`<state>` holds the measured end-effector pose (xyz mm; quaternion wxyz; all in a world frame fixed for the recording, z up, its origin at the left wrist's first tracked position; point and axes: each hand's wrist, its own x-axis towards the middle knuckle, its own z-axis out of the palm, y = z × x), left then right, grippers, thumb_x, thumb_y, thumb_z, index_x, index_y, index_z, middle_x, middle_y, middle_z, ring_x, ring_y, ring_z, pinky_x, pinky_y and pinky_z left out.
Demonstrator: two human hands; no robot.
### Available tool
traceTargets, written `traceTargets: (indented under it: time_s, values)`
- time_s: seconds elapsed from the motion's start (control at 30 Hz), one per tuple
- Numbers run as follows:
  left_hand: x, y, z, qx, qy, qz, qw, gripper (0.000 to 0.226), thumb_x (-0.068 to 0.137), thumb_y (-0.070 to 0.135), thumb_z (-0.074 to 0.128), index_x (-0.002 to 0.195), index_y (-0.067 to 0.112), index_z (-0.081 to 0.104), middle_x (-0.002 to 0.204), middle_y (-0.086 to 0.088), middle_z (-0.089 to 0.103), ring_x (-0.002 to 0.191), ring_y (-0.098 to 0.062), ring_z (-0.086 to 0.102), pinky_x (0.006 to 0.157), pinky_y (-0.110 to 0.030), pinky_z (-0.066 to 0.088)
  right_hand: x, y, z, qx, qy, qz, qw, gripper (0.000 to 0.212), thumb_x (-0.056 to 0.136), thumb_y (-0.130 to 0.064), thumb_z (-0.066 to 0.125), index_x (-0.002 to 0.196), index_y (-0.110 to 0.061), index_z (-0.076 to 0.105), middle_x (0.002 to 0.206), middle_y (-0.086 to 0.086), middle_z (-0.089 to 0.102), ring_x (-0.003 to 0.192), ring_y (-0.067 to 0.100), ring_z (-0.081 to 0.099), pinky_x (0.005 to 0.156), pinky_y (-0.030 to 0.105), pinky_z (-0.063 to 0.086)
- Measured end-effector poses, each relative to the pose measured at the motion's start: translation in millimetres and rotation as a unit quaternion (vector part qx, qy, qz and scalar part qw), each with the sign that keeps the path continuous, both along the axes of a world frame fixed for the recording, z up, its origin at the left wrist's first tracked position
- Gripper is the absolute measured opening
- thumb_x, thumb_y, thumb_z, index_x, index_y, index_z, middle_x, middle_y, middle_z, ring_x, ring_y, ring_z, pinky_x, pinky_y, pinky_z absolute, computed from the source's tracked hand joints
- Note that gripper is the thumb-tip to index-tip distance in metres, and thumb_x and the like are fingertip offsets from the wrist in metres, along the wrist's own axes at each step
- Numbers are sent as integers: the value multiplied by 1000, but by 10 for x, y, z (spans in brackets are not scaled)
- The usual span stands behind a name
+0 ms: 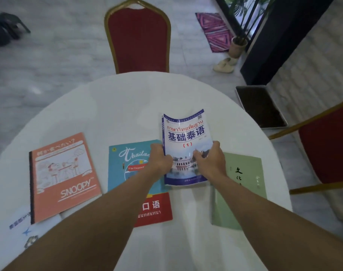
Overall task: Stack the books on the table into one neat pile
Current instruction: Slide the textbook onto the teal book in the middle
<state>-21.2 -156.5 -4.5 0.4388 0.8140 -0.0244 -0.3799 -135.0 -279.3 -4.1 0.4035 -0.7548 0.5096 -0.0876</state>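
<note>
A white and blue Thai textbook (186,133) is held between both hands, its near end raised off the round white table (127,98). My left hand (160,159) grips its left edge and my right hand (209,159) grips its right edge. Under my left arm lies a teal and red Thailand book (123,165). An orange Snoopy notebook (63,177) lies flat at the left. A pale green book (244,173) lies at the right, partly under my right arm. A white book (16,237) sits at the near left, partly beneath the Snoopy notebook.
A red chair with a gold frame (137,36) stands at the far side of the table. Another red chair (326,145) is at the right. On the floor are a dark tray (260,106), a potted plant (238,45) and a pink mat (215,30).
</note>
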Motion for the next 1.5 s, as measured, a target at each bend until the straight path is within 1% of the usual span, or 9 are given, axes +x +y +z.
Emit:
traceTargets:
  time_s: [0.13, 0.23, 0.43, 0.7, 0.9, 1.03, 1.2, 1.37, 1.5]
  values:
    - [30, 545, -26, 39, -84, -31, 995, 46, 89, 4, 50, 131, 17, 37, 132, -9, 49, 120, -31, 55, 94, -49, 55, 78, 388, 15, 39, 7, 58, 998, 44, 90, -35, 76, 115, -18, 44, 100, -1, 66, 83, 19, 68, 67, 36, 58]
    - [10, 896, -108, 98, -112, -37, 988, 46, 91, 7, 50, 135, 14, 39, 134, -11, 43, 119, -29, 51, 97, -48, 53, 110, 656, -61, 79, 25, 88, 993, 45, 91, -37, 76, 114, -18, 41, 93, -7, 60, 77, 11, 65, 59, 28, 55]
    - [-84, 1491, -282, 234, -136, -63, 960, 48, 92, 23, 60, 131, 11, 36, 128, -15, 44, 109, -24, 49, 92, -37, 53, 14, 1148, -355, 100, 108, 163, 976, 74, 68, -66, 78, 117, -16, 55, 118, 1, 61, 100, 19, 67, 83, 36, 59]
    - [-67, 1605, -332, 275, -191, -82, 939, 66, 90, 28, 64, 141, 4, 29, 134, -18, 36, 120, -27, 41, 100, -36, 47, 146, 1222, -325, 63, 94, 209, 971, 63, 89, -35, 77, 141, -18, 46, 137, 6, 44, 127, 25, 51, 105, 42, 53]
    - [42, 1636, -342, 235, -190, -34, 953, 38, 94, 21, 58, 125, 5, 44, 130, -17, 41, 118, -28, 45, 99, -38, 46, 280, 1247, -399, 36, 106, 185, 976, 36, 101, -29, 59, 132, -13, 53, 139, 9, 42, 119, 26, 57, 101, 41, 55]
    - [93, 1665, -364, 200, -212, -2, 957, 25, 95, 11, 54, 120, 5, 51, 126, -14, 47, 109, -23, 52, 92, -32, 46, 307, 1267, -454, 15, 112, 146, 983, 34, 103, -35, 53, 128, -12, 59, 132, 12, 45, 106, 29, 64, 94, 45, 59]
    - [97, 1695, -398, 184, -230, -10, 956, 19, 97, 12, 48, 116, 7, 52, 125, -12, 47, 97, -16, 45, 85, -26, 42, 270, 1238, -489, 11, 96, 132, 987, 35, 100, -37, 61, 125, -13, 65, 124, 12, 56, 98, 24, 64, 86, 36, 57]
    - [135, 1696, -360, 181, -226, -15, 957, 26, 98, 17, 49, 122, 6, 53, 130, -13, 48, 113, -25, 54, 95, -32, 47, 242, 1206, -471, 14, 76, 125, 989, 29, 92, -41, 70, 112, -21, 76, 117, 9, 72, 93, 23, 71, 83, 41, 63]
    - [132, 1701, -393, 174, -237, -11, 956, 21, 99, 17, 48, 118, 9, 52, 126, -12, 50, 100, -17, 50, 88, -28, 48, 188, 1219, -428, 26, 67, 129, 989, 33, 95, -43, 67, 119, -20, 75, 116, 8, 75, 88, 20, 71, 77, 36, 62]
